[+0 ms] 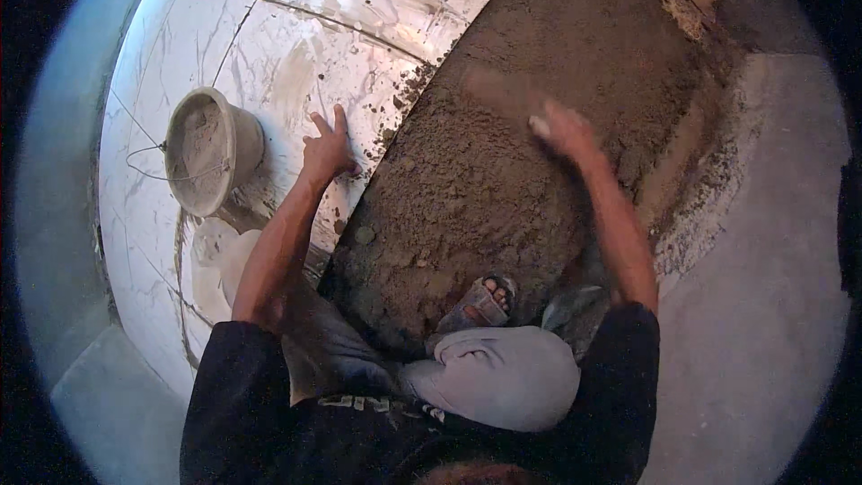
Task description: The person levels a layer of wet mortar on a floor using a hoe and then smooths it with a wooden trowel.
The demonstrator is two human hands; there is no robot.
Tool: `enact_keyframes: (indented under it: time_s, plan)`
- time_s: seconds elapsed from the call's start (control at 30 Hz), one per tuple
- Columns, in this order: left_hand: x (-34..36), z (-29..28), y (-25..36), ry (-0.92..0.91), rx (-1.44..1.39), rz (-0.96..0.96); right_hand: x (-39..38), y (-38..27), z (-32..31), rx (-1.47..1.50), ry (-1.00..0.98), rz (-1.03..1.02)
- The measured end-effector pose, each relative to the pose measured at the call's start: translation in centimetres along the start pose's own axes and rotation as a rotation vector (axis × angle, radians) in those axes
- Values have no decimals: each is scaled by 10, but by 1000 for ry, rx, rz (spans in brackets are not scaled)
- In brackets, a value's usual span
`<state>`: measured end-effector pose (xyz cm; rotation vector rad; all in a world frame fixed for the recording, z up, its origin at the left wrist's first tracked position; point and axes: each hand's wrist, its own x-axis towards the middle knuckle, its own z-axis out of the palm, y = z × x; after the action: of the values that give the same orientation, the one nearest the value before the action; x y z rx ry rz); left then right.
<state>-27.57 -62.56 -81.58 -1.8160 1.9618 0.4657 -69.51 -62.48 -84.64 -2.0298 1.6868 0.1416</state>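
My left hand [329, 151] is over the edge of the marbled white tiles, its fingers spread and holding nothing. Whether its fingertips touch the tile, I cannot tell. To the right, my right hand [566, 129] is closed over the brown mortar bed [485, 189]. From it a flat, brownish trowel-like tool [505, 95] points left, smeared by motion. The bed looks smoother beyond this tool and lumpy nearer my foot. Crumbs of mortar lie along the tile edge between my hands.
A bucket [229, 153] holding a greyish mix stands on the tiles [296, 63] at left, its wire handle down. My sandalled foot [489, 301] rests on the mortar bed. A grey surface [763, 242] borders the bed at right.
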Motion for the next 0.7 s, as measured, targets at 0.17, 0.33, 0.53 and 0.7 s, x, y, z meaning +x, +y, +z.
enact_keyframes:
  time_s: [0.17,0.33,0.53,0.7]
  plan:
    - [-3,4,-15,4,40,-24,33,-5,-32,408,138,344]
    - [4,1,-4,53,31,39,43,1,18,492,23,230]
    - [16,20,-19,-44,72,-14,-5,-74,-2,307,-18,-3]
    - [1,-4,-2,-76,-8,-15,-48,-23,-19,466,326,625]
